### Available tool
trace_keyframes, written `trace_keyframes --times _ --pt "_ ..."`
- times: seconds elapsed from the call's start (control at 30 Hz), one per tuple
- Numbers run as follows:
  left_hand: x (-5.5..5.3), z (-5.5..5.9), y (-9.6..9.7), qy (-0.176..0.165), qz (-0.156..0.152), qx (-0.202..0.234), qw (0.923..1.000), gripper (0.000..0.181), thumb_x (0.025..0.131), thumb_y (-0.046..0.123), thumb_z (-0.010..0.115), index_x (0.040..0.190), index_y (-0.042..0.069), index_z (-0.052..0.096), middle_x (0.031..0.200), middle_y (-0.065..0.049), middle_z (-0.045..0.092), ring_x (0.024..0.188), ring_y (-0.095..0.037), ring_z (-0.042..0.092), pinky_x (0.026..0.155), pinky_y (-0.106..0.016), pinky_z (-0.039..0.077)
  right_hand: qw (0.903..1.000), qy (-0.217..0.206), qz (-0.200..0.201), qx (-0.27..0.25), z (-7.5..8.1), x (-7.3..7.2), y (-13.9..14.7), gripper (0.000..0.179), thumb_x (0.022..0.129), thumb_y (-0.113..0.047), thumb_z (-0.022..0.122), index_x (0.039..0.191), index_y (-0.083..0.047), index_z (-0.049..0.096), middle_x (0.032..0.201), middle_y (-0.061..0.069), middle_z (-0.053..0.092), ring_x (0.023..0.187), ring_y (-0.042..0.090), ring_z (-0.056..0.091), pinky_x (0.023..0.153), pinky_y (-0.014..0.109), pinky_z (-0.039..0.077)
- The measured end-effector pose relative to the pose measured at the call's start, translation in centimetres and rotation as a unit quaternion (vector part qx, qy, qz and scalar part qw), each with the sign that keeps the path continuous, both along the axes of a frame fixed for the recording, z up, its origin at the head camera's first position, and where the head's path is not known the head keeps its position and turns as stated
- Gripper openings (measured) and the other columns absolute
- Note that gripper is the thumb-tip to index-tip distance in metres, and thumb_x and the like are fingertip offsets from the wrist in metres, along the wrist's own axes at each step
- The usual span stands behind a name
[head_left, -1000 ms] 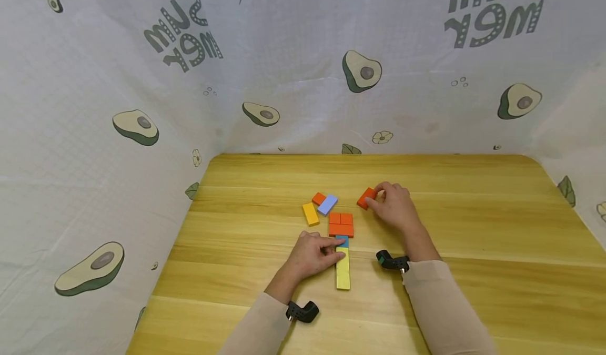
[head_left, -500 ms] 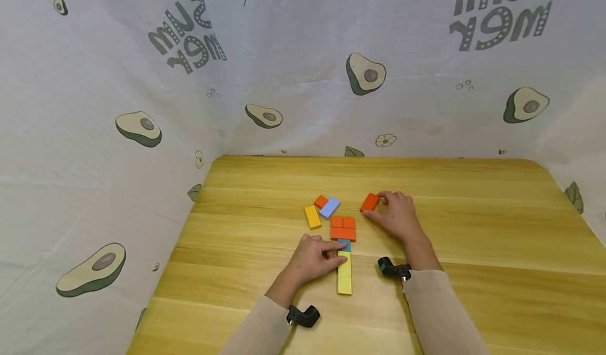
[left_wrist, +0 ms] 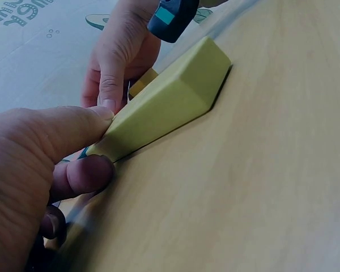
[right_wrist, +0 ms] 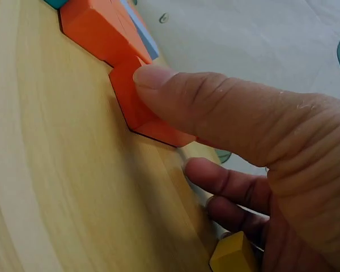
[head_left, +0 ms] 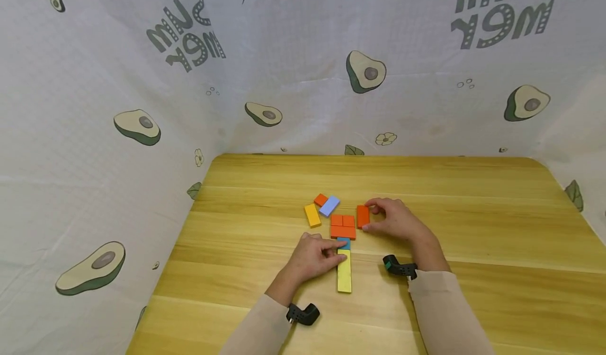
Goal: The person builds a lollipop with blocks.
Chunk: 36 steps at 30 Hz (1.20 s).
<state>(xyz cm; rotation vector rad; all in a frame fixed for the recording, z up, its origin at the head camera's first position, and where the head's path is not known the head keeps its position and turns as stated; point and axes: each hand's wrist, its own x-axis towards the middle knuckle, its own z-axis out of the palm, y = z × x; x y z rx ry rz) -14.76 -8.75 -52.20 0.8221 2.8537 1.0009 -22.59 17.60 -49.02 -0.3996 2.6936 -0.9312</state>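
In the head view my right hand [head_left: 395, 218] pinches an orange-red rectangular block [head_left: 363, 216] by its ends, thumb near and index finger far. This block stands just right of a cluster of orange-red blocks [head_left: 343, 232], one long piece with two small ones behind it. My left hand [head_left: 310, 257] lays its straight index finger on a small blue block [head_left: 342, 240] below the cluster. Its thumb touches a long yellow block [head_left: 344, 279], also large in the left wrist view. A yellow-orange block [right_wrist: 234, 252] shows beside my right fingers in the right wrist view; the hand hides it from the head camera.
Behind and left of the cluster lie a yellow-orange block [head_left: 312, 215], a lilac-blue block [head_left: 330, 206] and a small orange-red block [head_left: 320, 200]. All rest on a wooden table [head_left: 236, 229], with a printed white curtain [head_left: 303, 81] round it.
My right hand has brought the orange-red block nearer to me and turned it from slanted to nearly straight beside the cluster. My left hand keeps its place.
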Motion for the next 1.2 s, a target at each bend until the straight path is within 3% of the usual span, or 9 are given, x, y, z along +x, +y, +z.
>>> trace_keyframes --times 0.33,0.63,0.73,0.8,0.9,0.97,1.1,1.2 --pt "-0.2 0.0 0.0 0.001 -0.001 0.002 1.0 0.033 0.093 0.036 0.076 0.125 0.027 0.076 0.072 0.015 0.067 0.07 0.007 0.046 0.08 -0.021 0.029 0.9986 0.037 0.005 0.038 -0.1 0.0 -0.4 0.066 0.082 -0.046 0.083 0.137 -0.016 0.062 0.114 0.011 0.065 0.107 0.032 0.05 0.09 0.05 0.041" --pt "-0.3 -0.1 0.2 0.002 -0.004 0.0 1.0 0.033 0.093 0.036 0.076 0.125 0.027 0.076 0.074 0.015 0.068 0.071 0.008 0.048 0.081 -0.021 0.03 0.9987 0.03 0.0 0.042 -0.4 -0.1 -0.2 0.068 0.083 -0.049 0.082 0.139 -0.018 0.06 0.114 0.011 0.064 0.107 0.031 0.048 0.089 0.05 0.042" --pt "-0.3 0.0 0.2 -0.012 -0.004 0.004 0.9999 0.032 0.094 0.037 0.075 0.125 0.026 0.076 0.075 0.014 0.069 0.071 0.008 0.048 0.082 -0.021 0.031 0.9988 0.027 -0.001 0.04 -0.4 0.0 -0.1 0.068 0.083 -0.05 0.082 0.139 -0.018 0.06 0.115 0.012 0.064 0.109 0.032 0.048 0.09 0.052 0.041" --pt "-0.3 0.1 0.2 -0.036 0.0 0.029 0.9989 0.031 0.095 0.035 0.073 0.123 0.023 0.077 0.076 0.013 0.069 0.07 0.007 0.049 0.08 -0.019 0.035 0.9988 0.027 0.0 0.04 -0.4 0.1 -0.1 0.068 0.083 -0.049 0.082 0.139 -0.018 0.06 0.116 0.012 0.064 0.109 0.033 0.049 0.091 0.052 0.041" --pt "-0.5 0.2 0.1 -0.067 0.027 0.08 0.9942 0.028 0.098 0.032 0.07 0.121 0.017 0.078 0.076 0.009 0.069 0.066 0.004 0.05 0.069 -0.016 0.041 0.9989 0.027 0.002 0.038 -0.5 0.2 -0.2 0.067 0.083 -0.049 0.082 0.139 -0.018 0.06 0.116 0.012 0.064 0.109 0.033 0.049 0.091 0.052 0.04" --pt "-0.7 0.3 0.0 -0.062 0.053 0.101 0.9915 0.028 0.099 0.03 0.068 0.119 0.013 0.078 0.075 0.005 0.068 0.063 0.0 0.05 0.059 -0.017 0.043 0.999 0.025 0.001 0.037 -0.5 0.2 -0.2 0.067 0.083 -0.049 0.082 0.138 -0.018 0.06 0.116 0.012 0.064 0.109 0.033 0.049 0.091 0.052 0.04" --pt "-1.5 0.5 -0.2 -0.001 0.114 0.057 0.9919 0.03 0.101 0.031 0.064 0.121 0.012 0.076 0.075 0.002 0.068 0.066 -0.006 0.052 0.063 -0.021 0.044 0.9991 0.025 -0.001 0.035 -0.5 0.2 -0.3 0.068 0.083 -0.049 0.082 0.139 -0.018 0.06 0.116 0.012 0.064 0.109 0.033 0.048 0.091 0.052 0.04" --pt "-2.0 0.5 -0.3 0.031 0.15 0.021 0.9879 0.031 0.102 0.031 0.062 0.12 0.011 0.077 0.079 0.001 0.071 0.069 -0.009 0.057 0.066 -0.024 0.047 0.9991 0.026 -0.001 0.034 -0.6 0.2 -0.3 0.067 0.083 -0.048 0.083 0.138 -0.017 0.061 0.115 0.011 0.064 0.109 0.032 0.048 0.09 0.051 0.039"
